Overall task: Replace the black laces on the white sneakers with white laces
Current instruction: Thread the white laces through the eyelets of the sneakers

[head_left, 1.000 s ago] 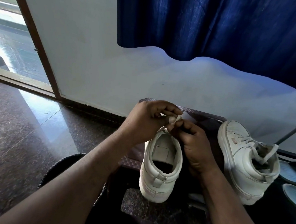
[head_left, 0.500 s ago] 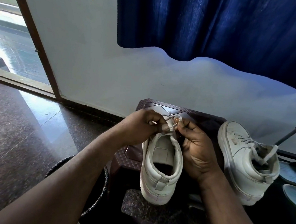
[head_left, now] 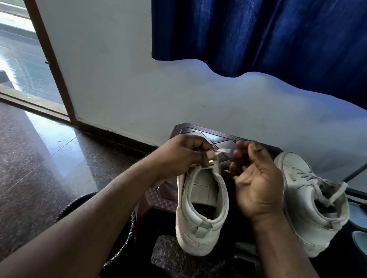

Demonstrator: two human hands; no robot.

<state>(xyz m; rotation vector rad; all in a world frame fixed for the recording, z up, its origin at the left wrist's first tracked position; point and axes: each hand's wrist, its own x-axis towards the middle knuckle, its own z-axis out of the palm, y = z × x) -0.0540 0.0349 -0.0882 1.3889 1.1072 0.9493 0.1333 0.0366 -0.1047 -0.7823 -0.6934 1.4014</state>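
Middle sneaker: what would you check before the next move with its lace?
1. Left hand pinches the lace: ok.
2. Lace tip free and in view: ok.
3. Right hand free to take it: ok, open and holding nothing.
4. Middle sneaker steady on the stool: cannot tell.
5. Eyelets all threaded: cannot tell, the hands hide them.
6. Other sneaker laced white: ok.

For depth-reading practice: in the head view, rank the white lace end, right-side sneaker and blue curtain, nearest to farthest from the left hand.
1. The white lace end, pinched by the left hand.
2. The right-side sneaker, beyond the right hand.
3. The blue curtain, up on the wall.
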